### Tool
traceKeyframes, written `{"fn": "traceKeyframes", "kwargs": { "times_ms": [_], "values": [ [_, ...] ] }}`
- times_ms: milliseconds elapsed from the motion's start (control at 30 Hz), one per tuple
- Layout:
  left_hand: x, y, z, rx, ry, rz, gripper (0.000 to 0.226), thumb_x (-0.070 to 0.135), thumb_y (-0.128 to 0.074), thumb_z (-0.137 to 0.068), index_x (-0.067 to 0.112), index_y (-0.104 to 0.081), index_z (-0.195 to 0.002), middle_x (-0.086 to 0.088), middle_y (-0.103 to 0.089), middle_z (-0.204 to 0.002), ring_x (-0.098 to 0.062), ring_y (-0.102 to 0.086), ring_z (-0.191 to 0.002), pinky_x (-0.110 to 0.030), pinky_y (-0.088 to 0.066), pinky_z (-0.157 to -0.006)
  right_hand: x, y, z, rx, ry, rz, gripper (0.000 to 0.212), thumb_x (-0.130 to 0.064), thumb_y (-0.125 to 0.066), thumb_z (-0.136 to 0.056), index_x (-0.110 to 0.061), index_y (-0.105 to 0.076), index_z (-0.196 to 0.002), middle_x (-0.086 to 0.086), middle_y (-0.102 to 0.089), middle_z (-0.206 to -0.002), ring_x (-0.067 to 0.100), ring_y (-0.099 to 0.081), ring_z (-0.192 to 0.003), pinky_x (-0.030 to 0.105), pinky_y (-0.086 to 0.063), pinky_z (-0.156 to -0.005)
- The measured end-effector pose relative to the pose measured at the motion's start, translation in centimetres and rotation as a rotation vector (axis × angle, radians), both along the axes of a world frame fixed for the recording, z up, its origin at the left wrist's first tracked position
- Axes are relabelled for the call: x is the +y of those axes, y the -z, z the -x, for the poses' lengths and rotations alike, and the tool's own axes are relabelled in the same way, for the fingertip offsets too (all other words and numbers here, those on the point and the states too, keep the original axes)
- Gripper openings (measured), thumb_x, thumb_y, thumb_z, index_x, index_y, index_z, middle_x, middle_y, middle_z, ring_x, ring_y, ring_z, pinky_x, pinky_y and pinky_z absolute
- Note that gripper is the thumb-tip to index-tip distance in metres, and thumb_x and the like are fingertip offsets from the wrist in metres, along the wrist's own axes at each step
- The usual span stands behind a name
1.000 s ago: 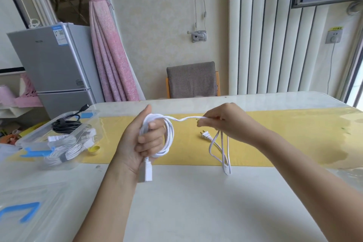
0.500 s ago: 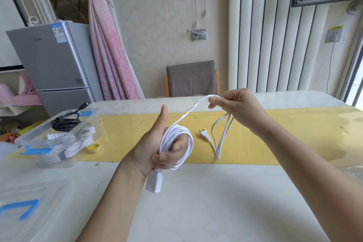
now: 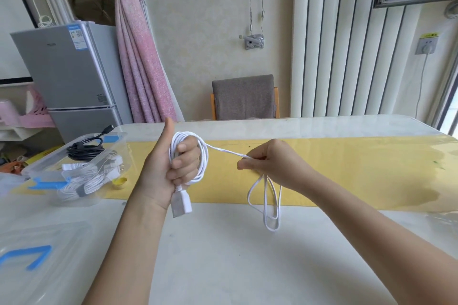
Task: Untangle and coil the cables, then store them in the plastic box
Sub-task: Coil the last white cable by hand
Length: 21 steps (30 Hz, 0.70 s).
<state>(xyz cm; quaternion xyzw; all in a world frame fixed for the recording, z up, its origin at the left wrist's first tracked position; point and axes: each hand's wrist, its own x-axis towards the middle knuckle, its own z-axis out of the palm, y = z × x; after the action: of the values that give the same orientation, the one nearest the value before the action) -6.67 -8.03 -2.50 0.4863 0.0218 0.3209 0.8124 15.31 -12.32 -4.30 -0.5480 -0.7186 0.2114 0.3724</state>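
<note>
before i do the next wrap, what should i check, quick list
1. Coil gripped by left hand: ok.
2. Cable pinched by right hand, straight between the hands: ok.
3. Loose loops under right hand free of knots: cannot tell.
4. Socket end tucked in: not ok, it hangs below the left hand.
5. Box open: ok.

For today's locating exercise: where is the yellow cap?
Head view, left side: the yellow cap lies on the yellow mat, just right of the plastic box.
</note>
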Motion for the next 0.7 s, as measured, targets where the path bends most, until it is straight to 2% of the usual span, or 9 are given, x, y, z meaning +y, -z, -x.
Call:
{"fn": "traceKeyframes", "kwargs": {
  "times_ms": [100,200,267,367,433,500,567,633,700],
  "values": [
    [-1.2,-0.1,-1.8,0.003,-0.481,0.028,0.052,0.057,-0.033,-0.089,0.018,-0.055,-0.063,0.009,-0.039,-0.047,-0.002,-0.019,-0.03,-0.013,-0.02,-0.03,-0.5,0.4,1.3,-0.191,-0.045,0.004,0.016,-0.021,-0.066,-0.086,-0.007,-0.072,-0.083,0.006,-0.048,-0.059,0.012,-0.032,-0.054,0.024,-0.029,-0.05],
    [-1.5,0.3,-3.2,-0.005,-0.645,0.004,0.037,0.046,-0.036,-0.094,0.015,-0.052,-0.082,0.007,-0.05,-0.06,-0.001,-0.028,-0.035,-0.013,-0.024,-0.036,-1.2,1.0,3.1,-0.352,-0.135,-0.008,0.01,-0.021,-0.063,-0.087,-0.018,-0.072,-0.084,-0.003,-0.052,-0.061,0.01,-0.04,-0.056,0.025,-0.034,-0.056],
    [-1.8,0.6,-3.7,0.129,-0.763,-0.08,0.034,0.039,-0.037,-0.098,0.012,-0.055,-0.088,0.004,-0.058,-0.065,-0.004,-0.031,-0.036,-0.015,-0.028,-0.038,-1.6,1.5,4.3,-0.444,-0.238,-0.06,0.028,-0.017,-0.061,-0.087,-0.015,-0.05,-0.061,0.001,-0.039,-0.057,0.014,-0.03,-0.053,0.027,-0.026,-0.052],
    [-2.1,1.5,-4.5,0.483,-0.923,-0.416,0.032,0.035,-0.038,-0.101,0.011,-0.057,-0.091,0.006,-0.06,-0.061,-0.008,-0.031,-0.037,-0.017,-0.028,-0.04,-1.8,1.6,4.6,-0.508,-0.29,-0.11,0.043,-0.007,-0.056,-0.085,-0.018,-0.025,-0.056,0.008,-0.033,-0.057,0.019,-0.023,-0.054,0.034,-0.023,-0.053],
    [-2.0,2.3,-4.7,0.641,-0.967,-0.598,0.032,0.033,-0.042,-0.1,0.01,-0.058,-0.085,0.004,-0.058,-0.059,-0.009,-0.033,-0.037,-0.018,-0.029,-0.042,-1.6,1.4,3.8,-0.458,-0.269,-0.075,0.036,-0.006,-0.054,-0.085,-0.025,-0.044,-0.055,-0.005,-0.033,-0.053,0.015,-0.03,-0.052,0.035,-0.033,-0.056],
    [-1.8,2.9,-4.9,0.736,-1.009,-0.753,0.038,0.032,-0.047,-0.099,0.006,-0.059,-0.074,-0.001,-0.058,-0.062,-0.004,-0.042,-0.043,-0.024,-0.035,-0.049,-1.6,1.1,3.2,-0.459,-0.253,-0.023,0.027,-0.005,-0.051,-0.085,-0.024,-0.07,-0.083,-0.011,-0.043,-0.058,0.011,-0.041,-0.058,0.034,-0.045,-0.063],
    [-1.7,3.4,-4.9,0.899,-1.081,-0.953,0.044,0.034,-0.048,-0.098,0.011,-0.054,-0.061,0.003,-0.055,-0.061,-0.005,-0.051,-0.059,-0.03,-0.039,-0.06,-1.8,0.5,2.9,-0.499,-0.26,0.039,0.034,-0.003,-0.048,-0.083,-0.023,-0.072,-0.096,-0.007,-0.055,-0.077,0.012,-0.049,-0.072,0.033,-0.049,-0.071],
    [-1.8,3.4,-4.8,1.117,-1.144,-1.051,0.047,0.033,-0.048,-0.098,0.014,-0.052,-0.056,0.008,-0.05,-0.056,-0.014,-0.054,-0.065,-0.031,-0.041,-0.065,-1.8,-0.1,2.4,-0.534,-0.259,0.114,0.033,0.0,-0.045,-0.082,-0.023,-0.068,-0.09,-0.003,-0.055,-0.1,0.012,-0.049,-0.084,0.029,-0.046,-0.073],
    [-1.2,3.6,-4.0,1.322,-1.13,-1.056,0.046,0.032,-0.047,-0.098,0.008,-0.062,-0.062,0.007,-0.054,-0.055,-0.02,-0.06,-0.065,-0.031,-0.046,-0.068,-1.9,-1.0,1.7,-0.543,-0.215,0.174,0.036,0.003,-0.042,-0.08,-0.027,-0.061,-0.081,-0.002,-0.053,-0.106,0.014,-0.053,-0.087,0.03,-0.048,-0.073]
  ]
}}
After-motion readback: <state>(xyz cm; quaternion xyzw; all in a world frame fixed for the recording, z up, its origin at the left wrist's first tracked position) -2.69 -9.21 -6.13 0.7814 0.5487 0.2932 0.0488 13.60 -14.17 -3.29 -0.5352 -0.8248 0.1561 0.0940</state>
